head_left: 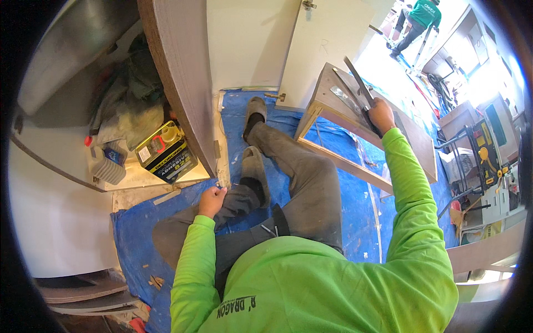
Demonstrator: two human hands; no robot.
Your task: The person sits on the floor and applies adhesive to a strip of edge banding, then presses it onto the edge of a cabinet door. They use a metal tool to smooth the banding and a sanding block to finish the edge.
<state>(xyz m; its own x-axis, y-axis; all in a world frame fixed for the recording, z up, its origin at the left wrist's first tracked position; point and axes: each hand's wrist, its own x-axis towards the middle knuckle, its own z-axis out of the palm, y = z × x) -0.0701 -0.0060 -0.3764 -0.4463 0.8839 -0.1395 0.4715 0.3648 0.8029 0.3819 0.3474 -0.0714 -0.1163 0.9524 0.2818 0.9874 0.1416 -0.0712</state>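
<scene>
My right hand (381, 115) is closed around the dark handle end of a long, narrow, flat metal tool (358, 79), whose exact kind I cannot make out. The tool slants up over a wooden box frame (408, 130) with an open middle. On top of that frame, beside the tool, lies a flat metallic strip (345, 100). My left hand (212, 201) hovers by my bent leg, thumb and fingers pinched together. Anything small between those fingertips is too tiny to name.
Blue sheeting (355, 222) covers the floor. At left, an open cabinet (183, 77) holds a yellow-and-black adhesive can (166, 155) and a white plastic bottle (108, 164). A white door (319, 47) stands ahead. Another person (419, 22) is on a ladder (425, 50), far right.
</scene>
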